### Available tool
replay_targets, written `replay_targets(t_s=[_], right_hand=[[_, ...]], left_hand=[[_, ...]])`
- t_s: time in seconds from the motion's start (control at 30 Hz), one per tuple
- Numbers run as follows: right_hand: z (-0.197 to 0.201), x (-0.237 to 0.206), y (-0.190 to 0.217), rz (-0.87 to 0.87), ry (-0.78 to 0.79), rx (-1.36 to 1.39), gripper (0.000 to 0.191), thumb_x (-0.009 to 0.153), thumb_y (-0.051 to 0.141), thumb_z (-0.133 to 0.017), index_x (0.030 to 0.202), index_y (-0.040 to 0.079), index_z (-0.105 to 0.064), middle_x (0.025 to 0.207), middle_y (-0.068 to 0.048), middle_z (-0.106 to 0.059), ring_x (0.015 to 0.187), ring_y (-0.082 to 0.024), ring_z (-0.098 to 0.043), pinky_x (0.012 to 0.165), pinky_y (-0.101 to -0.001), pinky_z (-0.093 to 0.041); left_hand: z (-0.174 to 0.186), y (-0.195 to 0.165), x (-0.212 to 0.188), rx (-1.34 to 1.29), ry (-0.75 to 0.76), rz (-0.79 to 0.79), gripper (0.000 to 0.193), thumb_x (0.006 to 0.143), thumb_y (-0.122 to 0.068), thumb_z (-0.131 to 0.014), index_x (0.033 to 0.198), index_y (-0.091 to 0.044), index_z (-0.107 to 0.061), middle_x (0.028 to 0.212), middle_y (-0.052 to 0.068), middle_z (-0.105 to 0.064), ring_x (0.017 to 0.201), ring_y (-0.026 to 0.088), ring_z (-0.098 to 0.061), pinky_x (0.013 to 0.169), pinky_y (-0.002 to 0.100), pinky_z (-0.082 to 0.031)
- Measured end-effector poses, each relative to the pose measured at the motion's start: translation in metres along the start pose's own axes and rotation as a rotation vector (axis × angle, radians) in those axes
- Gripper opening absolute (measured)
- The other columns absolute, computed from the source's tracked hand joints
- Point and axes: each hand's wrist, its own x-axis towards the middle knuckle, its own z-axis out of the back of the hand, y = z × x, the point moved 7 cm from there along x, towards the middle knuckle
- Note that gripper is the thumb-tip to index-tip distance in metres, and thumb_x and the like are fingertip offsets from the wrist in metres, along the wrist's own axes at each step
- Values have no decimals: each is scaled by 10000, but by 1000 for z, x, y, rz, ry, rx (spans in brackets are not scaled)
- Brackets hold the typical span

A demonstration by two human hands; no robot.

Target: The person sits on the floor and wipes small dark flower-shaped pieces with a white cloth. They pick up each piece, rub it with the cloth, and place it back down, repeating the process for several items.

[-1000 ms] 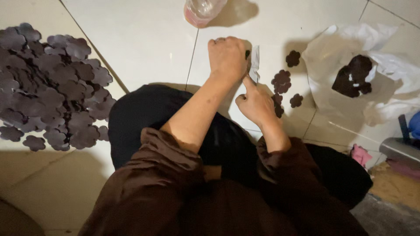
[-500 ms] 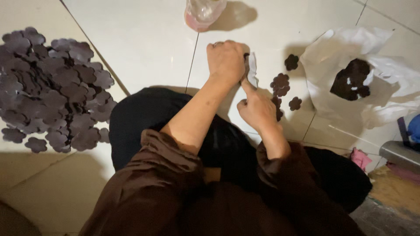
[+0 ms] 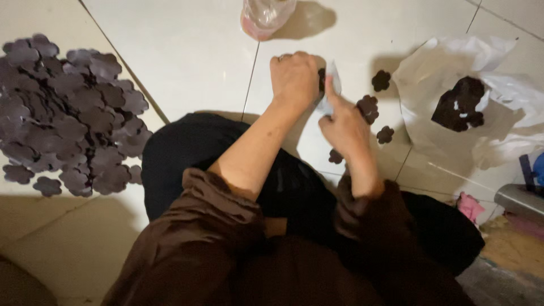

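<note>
Flower-shaped pieces pile (image 3: pixel 68 119) left, bag (image 3: pixel 453 113) right, hands between, bottle (image 3: pixel 265 16) ahead

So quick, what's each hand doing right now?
Left hand: closed in a fist on a dark flower-shaped cutout.
Right hand: fingers pinching a thin pale sheet against it.

Clear plastic bottle (image 3: pixel 265 14), pink cloth (image 3: pixel 470 206)

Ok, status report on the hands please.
Left hand fisted on dark flower cutout. Right hand pinching pale strip beside it. Nothing blocking.
</note>
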Motion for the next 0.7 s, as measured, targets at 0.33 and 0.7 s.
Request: replay_targets(t_s=[0.33, 0.7], right_hand=[[1, -4, 3, 112, -105, 10, 869, 794, 67, -636, 1595, 249, -353, 1244, -211, -669, 994, -366, -682, 838, -441, -540], [-14, -12, 16, 192, -143, -144, 652, 815, 130, -664, 1451, 204, -538, 893, -236, -731, 899, -457, -663, 812, -526, -532]], left_hand=[[-10, 0, 1, 41, -44, -17, 165, 807, -227, -704, 903, -100, -749, 926, 93, -725, 891, 273, -709, 803, 426, -480], [6, -4, -3, -88, 12, -13, 63, 789, -246, -730, 824, -215, -773, 886, 94, -724, 872, 298, -703, 799, 447, -474]])
